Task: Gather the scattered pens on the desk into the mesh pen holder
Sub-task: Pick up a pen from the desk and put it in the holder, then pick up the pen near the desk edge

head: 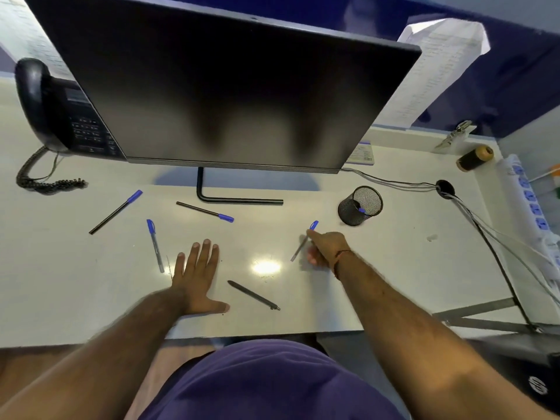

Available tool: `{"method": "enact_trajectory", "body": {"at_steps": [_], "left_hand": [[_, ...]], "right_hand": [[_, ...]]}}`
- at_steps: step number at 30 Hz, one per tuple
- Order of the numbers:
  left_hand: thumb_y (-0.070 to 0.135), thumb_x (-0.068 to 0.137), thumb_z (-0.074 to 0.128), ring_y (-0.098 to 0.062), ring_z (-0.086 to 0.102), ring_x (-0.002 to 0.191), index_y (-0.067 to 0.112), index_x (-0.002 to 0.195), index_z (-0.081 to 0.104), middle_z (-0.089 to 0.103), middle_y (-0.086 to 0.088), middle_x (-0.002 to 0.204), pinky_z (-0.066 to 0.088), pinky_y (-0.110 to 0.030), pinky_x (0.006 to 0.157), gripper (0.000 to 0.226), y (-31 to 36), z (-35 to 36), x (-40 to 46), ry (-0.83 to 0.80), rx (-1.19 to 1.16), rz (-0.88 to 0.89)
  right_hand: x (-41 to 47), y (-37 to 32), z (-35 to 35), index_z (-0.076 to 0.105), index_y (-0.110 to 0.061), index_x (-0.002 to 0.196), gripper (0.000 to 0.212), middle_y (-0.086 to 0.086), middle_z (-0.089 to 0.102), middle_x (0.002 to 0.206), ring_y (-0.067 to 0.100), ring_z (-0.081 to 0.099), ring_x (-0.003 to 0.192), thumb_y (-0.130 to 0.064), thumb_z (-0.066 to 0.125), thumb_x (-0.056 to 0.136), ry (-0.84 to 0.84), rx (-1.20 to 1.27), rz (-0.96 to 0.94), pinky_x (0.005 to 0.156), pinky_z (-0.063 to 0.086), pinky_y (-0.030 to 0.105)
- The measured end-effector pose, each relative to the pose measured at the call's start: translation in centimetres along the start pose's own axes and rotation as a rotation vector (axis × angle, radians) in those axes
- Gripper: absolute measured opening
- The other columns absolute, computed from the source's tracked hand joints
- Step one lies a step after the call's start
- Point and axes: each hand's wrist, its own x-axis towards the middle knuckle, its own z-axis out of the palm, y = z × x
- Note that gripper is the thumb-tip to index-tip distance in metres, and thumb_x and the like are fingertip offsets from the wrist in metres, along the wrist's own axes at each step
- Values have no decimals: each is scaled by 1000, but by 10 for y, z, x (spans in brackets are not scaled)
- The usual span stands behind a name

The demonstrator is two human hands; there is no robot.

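Observation:
A black mesh pen holder (360, 205) stands right of the monitor foot with one blue-capped pen inside. My right hand (325, 248) is shut on a blue-capped pen (304, 241), a short way left of and nearer than the holder. My left hand (198, 275) lies flat and open on the desk. Loose pens lie around: a black pen with blue cap (115, 212) at far left, another (204, 211) by the monitor foot, a grey pen with blue cap (155, 245) left of my left hand, and an all-dark pen (254, 295) between my arms.
A dark monitor (224, 95) on an L-shaped foot (236, 200) overhangs the back of the white desk (75, 283). A black desk phone (57, 113) sits back left. Cables (485, 225), a power strip (530, 201) and a thread spool (474, 158) occupy the right side.

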Motion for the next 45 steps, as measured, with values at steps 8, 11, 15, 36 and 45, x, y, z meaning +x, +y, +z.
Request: {"method": "enact_trajectory", "body": {"at_steps": [8,11,15,36,45], "left_hand": [[96,58,57,-28,-51,142,24,146,-46,-57,-3,152,-27,-51,118,153,3,-1,-2,0,2,-8],[96,55,59,-26,-48,144,22,151,-39,-52,-3,157,-31,-47,115,156,-2,7,-1,43,-11,-6],[97,55,58,-27,-49,144,20,151,-38,-51,-4,157,-30,-49,116,156,0,7,1,25,-13,-23],[96,61,54,-31,-48,144,24,143,-49,-57,-5,152,-21,-59,122,151,5,-4,-4,-30,32,-21],[96,61,55,-30,-46,145,22,149,-42,-53,-6,156,-43,-43,101,151,4,0,-5,19,63,-35]], "right_hand": [[6,-2,20,71,3,87,31,12,71,56,27,66,43,-28,76,87,49,-636,-163,47,60,28],[-28,-16,13,63,-15,75,13,10,72,62,27,70,52,-25,68,82,196,-530,-433,57,65,39],[-58,-38,-19,70,-21,86,9,-1,74,82,19,70,78,-16,71,93,431,-253,-807,76,59,28],[-80,26,4,71,-23,94,16,-1,70,91,20,63,85,-39,73,94,10,-815,-875,80,56,42],[-88,66,67,71,-9,88,24,16,75,92,35,68,86,-32,66,86,-305,-1174,-636,75,54,36]]}}
